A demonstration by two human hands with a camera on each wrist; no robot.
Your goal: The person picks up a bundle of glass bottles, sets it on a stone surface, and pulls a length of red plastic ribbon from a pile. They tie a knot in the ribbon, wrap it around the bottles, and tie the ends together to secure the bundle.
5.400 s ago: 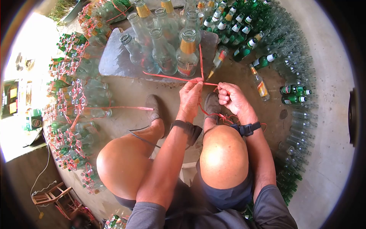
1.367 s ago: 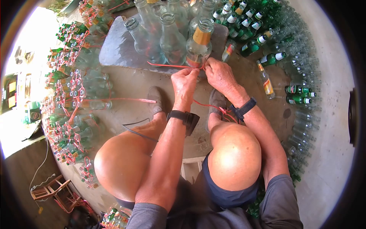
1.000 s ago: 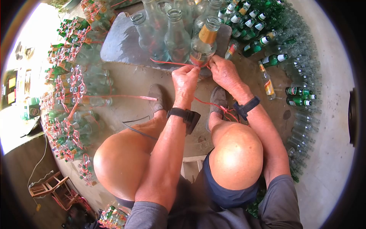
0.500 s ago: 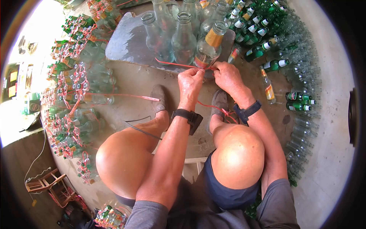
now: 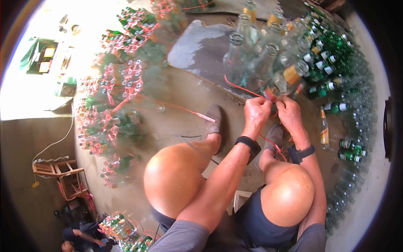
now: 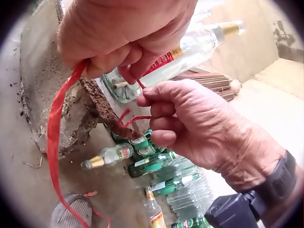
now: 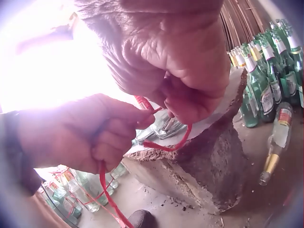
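Clear bottles stand grouped on a stone slab (image 5: 201, 63); the nearest, a gold-necked bottle (image 5: 292, 74), has red strap (image 5: 243, 89) at its base. The left hand (image 5: 257, 114) pinches the strap there, and a length of it hangs from the curled fingers in the left wrist view (image 6: 54, 142). Close beside it, the right hand (image 5: 291, 119) pinches another part of the strap between thumb and finger. In the right wrist view both hands meet at the slab's edge, left hand (image 7: 90, 128) and right hand (image 7: 166, 52); the exact crossing of the strap is partly hidden by fingers.
Strapped bundles of bottles (image 5: 132, 80) stand at the left. Loose green bottles (image 5: 323, 63) crowd the right, with a labelled bottle (image 5: 324, 132) lying on the floor. A wooden chair (image 5: 58, 170) and another person (image 5: 84, 235) are at lower left.
The head view has swung left, so the slab, bottles and hands appear farther right and the other person shows. Both hands remain pinching the strap beside the gold-necked bottle.
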